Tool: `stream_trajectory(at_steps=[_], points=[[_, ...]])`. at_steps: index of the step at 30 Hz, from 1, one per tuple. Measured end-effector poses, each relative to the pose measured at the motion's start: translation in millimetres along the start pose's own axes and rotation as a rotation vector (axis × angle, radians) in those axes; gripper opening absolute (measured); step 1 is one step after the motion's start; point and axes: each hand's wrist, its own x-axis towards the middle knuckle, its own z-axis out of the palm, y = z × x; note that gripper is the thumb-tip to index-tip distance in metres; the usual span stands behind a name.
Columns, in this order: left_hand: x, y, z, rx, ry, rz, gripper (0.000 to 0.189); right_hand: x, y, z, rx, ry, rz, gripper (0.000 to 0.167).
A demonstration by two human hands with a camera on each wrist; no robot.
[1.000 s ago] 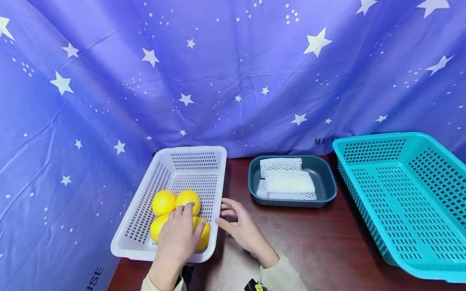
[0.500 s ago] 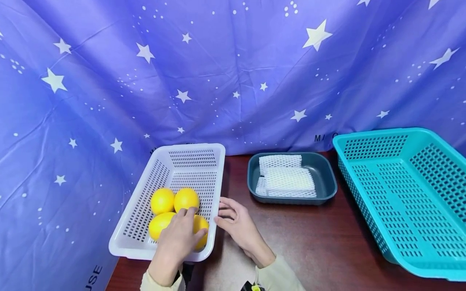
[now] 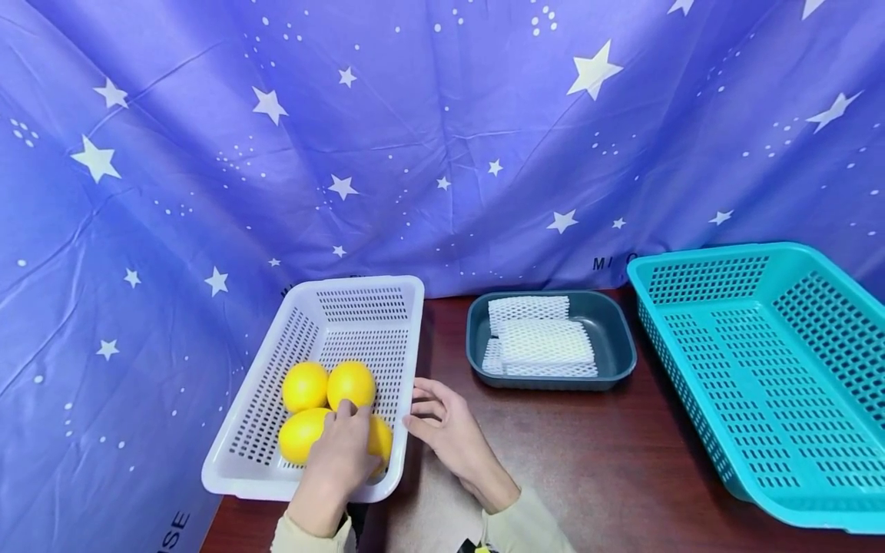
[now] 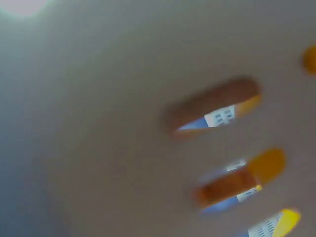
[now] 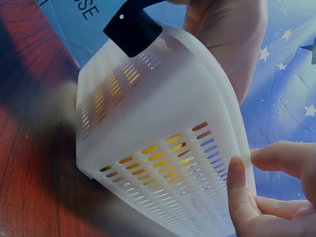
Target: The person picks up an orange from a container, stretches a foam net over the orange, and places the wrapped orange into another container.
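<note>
A white slotted basket (image 3: 415, 338) stands at the left, holding several smooth yellow fruits, round to oval, whose exact kind I cannot tell. My left hand (image 3: 343, 449) reaches in over the near rim and grips the near-right fruit (image 3: 381, 439), its fingers bent down around it and partly hidden. Beside that hand lies an oval fruit (image 3: 302, 436); two rounder ones, a left one (image 3: 305, 386) and a right one (image 3: 352, 383), sit behind. My right hand (image 3: 452, 430) touches the basket's right side from outside; in the right wrist view its thumb (image 5: 237, 180) lies against the wall below the rim.
A dark blue-green tray (image 3: 615, 346) with white foam net sleeves (image 3: 548, 346) stands at the back middle. At the right is a large teal basket (image 3: 743, 384). A starry blue curtain (image 3: 442, 138) hangs behind the brown table (image 3: 581, 461). The left wrist view is mostly a blurred slotted wall (image 4: 98, 148).
My left hand's fingers have bent further down around the near-right fruit, uncovering more of the oval one. The right hand keeps its place at the basket's side. The head view has shifted slightly.
</note>
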Motion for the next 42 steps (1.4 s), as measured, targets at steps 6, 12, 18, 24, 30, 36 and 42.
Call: stream_trajectory(at_steps=[6, 12, 18, 24, 30, 36, 42], points=[[3.4, -1.6, 5.0, -0.008, 0.024, -0.003, 0.069, 0.5, 1.1, 0.0, 0.005, -0.001, 0.005, 0.055], [4.7, -2.6, 6.8, -0.042, 0.011, 0.018, 0.072, 0.7, 1.7, -1.0, 0.002, 0.0, 0.0, 0.055], [6.2, -4.4, 6.6, -0.035, -0.018, -0.004, 0.08, 1.9, 3.0, -1.8, 0.002, 0.0, -0.002, 0.054], [5.0, -6.0, 4.6, -0.06, -0.027, -0.037, 0.082, 1.1, 4.0, -2.2, 0.007, 0.0, -0.01, 0.054], [0.9, -6.4, 3.1, -0.066, 0.004, -0.022, 0.077, 1.1, 4.4, -2.1, 0.021, -0.001, -0.002, 0.055], [-1.6, -6.4, 3.5, -0.09, 0.019, -0.018, 0.076, -0.1, 4.2, -2.1, 0.049, -0.007, -0.013, 0.055], [-6.0, -11.1, 5.9, -0.139, 0.036, 0.002, 0.075, 1.8, 5.0, -2.9, 0.039, -0.005, -0.013, 0.056]])
